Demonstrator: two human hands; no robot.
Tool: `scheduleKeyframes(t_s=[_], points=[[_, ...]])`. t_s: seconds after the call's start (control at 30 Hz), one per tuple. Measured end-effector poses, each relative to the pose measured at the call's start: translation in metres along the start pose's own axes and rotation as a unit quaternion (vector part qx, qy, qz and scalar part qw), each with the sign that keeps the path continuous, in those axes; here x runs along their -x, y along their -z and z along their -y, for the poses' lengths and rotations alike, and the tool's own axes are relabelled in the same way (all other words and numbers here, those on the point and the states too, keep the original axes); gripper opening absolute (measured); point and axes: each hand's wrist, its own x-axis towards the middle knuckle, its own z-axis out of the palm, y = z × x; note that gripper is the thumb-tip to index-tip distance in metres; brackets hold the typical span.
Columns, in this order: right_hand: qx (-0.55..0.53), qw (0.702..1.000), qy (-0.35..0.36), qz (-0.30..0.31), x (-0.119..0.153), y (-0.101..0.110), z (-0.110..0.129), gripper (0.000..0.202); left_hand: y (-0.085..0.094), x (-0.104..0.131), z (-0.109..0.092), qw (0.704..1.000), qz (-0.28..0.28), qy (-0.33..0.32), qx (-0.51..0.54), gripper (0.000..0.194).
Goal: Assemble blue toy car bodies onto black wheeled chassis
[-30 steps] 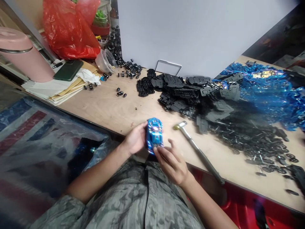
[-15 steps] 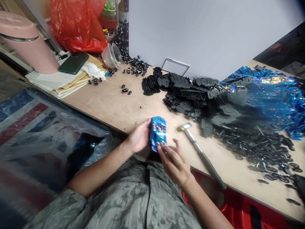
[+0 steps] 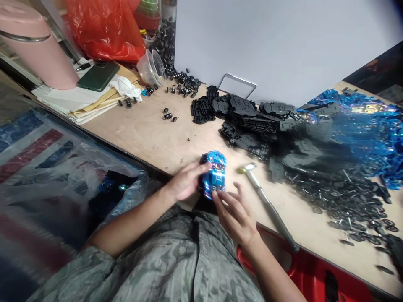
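Between left hand and right hand rests one car — blue.

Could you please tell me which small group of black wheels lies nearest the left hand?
The group alone on bare wood, left of the black plates; those by the papers and clear cup lie farther from the left hand.

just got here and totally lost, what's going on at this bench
Someone is holding a shiny blue toy car in both hands at the table's edge: the left hand grips its side, the right hand's fingers touch the near end. A hammer lies beside them, with heaps of black chassis plates and wheels beyond.
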Motion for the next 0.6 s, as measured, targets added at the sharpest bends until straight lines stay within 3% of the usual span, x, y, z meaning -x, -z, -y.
scheduleKeyframes(t_s=[0.3, 0.6], points=[[-0.011, 0.999, 0.019, 0.033, -0.0061, 0.0021, -0.0003, 0.030, 0.0026, 0.0003, 0.0018, 1.000, 0.003, 0.021, -0.016, 0.043], [-0.010, 1.000, -0.007, 0.024, -0.0045, -0.0019, -0.0013, 0.042, 0.0012, 0.0001, 0.0034, 0.999, 0.020, 0.013, -0.026, 0.042]])
